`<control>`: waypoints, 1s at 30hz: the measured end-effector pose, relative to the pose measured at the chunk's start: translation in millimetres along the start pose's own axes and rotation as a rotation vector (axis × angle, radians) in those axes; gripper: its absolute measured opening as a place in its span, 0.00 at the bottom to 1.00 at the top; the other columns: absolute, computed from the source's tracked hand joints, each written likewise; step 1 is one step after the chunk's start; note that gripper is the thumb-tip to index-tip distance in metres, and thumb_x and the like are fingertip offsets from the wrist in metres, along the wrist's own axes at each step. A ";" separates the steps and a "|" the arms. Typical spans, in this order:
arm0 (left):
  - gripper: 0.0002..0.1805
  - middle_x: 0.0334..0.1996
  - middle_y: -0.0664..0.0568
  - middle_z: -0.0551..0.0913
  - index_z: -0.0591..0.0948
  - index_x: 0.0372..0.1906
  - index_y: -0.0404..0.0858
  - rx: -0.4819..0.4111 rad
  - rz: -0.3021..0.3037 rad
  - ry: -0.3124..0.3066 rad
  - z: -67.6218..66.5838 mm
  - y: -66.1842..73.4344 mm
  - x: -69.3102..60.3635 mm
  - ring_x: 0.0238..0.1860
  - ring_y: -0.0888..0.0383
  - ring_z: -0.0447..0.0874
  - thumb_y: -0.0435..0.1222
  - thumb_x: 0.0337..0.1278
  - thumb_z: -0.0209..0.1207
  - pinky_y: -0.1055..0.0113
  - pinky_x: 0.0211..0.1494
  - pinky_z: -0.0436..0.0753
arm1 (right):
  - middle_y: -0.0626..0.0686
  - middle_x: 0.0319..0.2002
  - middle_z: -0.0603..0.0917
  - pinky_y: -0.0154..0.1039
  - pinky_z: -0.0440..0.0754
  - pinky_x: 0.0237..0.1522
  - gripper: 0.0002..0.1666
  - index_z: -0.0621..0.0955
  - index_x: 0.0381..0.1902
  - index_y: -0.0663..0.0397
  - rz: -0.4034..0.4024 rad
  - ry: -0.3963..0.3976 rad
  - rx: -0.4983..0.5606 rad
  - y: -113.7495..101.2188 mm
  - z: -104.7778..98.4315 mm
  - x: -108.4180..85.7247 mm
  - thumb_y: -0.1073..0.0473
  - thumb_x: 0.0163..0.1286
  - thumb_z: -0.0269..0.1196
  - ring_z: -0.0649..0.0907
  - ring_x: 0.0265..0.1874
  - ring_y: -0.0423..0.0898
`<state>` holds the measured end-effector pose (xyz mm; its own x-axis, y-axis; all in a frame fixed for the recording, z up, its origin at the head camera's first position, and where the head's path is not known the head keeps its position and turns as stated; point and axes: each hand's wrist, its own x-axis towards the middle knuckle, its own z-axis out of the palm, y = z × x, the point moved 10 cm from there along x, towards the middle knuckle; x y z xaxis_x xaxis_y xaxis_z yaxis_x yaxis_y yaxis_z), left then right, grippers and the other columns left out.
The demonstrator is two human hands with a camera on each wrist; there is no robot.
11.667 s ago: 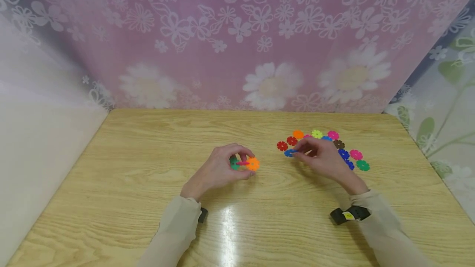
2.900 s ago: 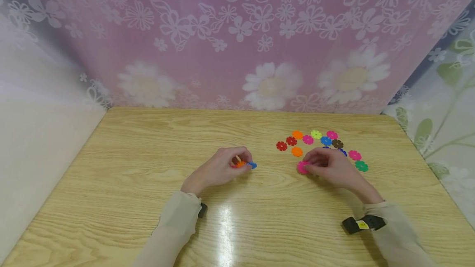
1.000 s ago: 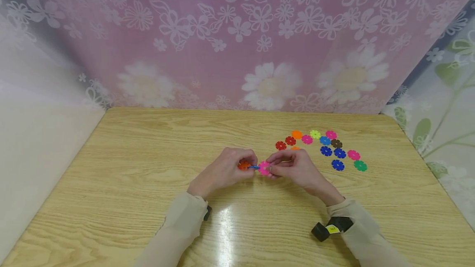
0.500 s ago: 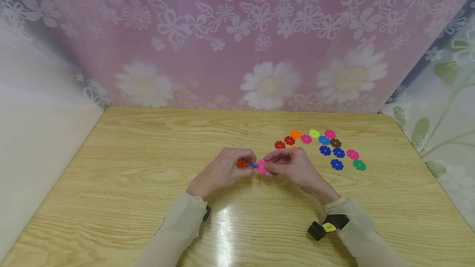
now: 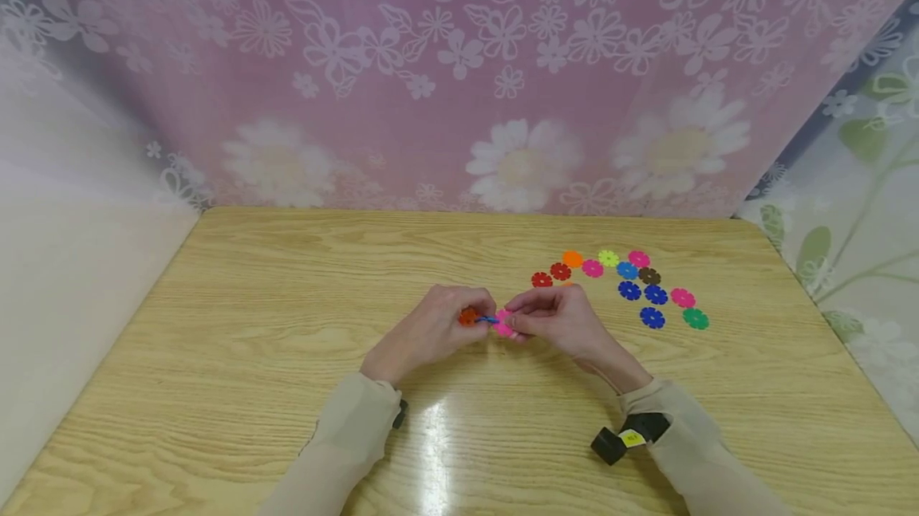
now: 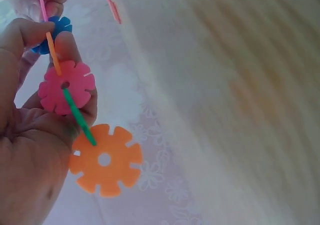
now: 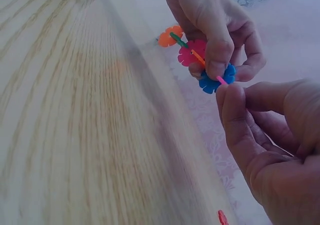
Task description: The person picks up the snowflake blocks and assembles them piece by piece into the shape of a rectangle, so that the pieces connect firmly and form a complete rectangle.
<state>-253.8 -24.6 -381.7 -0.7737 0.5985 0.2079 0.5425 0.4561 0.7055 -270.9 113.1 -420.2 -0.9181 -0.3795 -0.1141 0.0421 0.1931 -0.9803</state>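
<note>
My left hand (image 5: pixel 434 330) pinches the blue interlocking disc (image 7: pixel 209 84) at the end of a chain of slotted plastic discs. Down the chain, in the left wrist view, come an edge-on orange disc (image 6: pixel 53 55), a pink disc (image 6: pixel 75 82), a green disc (image 6: pixel 78 116) and another orange disc (image 6: pixel 107 177), which hangs below the palm. Thumb and fingers of my right hand (image 5: pixel 567 328) pinch a second pink disc (image 5: pixel 504 324). Its edge meets the blue disc's rim; fingertips hide how deep the slots engage.
Loose discs lie at the back right of the wooden table (image 5: pixel 287 277): red (image 5: pixel 542 281), yellow (image 5: pixel 608 258), brown (image 5: pixel 649 276), dark blue (image 5: pixel 652 317), green (image 5: pixel 695 319) and others. My right hand partly covers a loose orange disc (image 5: pixel 568 285). A flowered curtain (image 5: pixel 402 141) stands behind.
The blue disc has joined the chain. My right hand took a pink disc from the loose ones and brought it left to the blue disc. In the last half second it shifted slightly further left.
</note>
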 end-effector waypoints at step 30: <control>0.08 0.36 0.60 0.88 0.85 0.39 0.46 0.047 -0.047 -0.003 -5.5 -7.6 -3.2 0.36 0.64 0.79 0.29 0.59 0.63 0.70 0.47 0.80 | 0.52 0.41 0.90 0.32 0.86 0.41 0.12 0.87 0.47 0.55 -0.156 0.107 -0.532 -2.5 -73.1 -8.9 0.57 0.69 0.70 0.87 0.41 0.42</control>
<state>-257.2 -33.6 -384.0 -0.7979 0.5773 0.1735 0.5204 0.5145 0.6815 -291.7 182.2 -404.9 -0.9334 -0.3520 0.0699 -0.2769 0.5823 -0.7644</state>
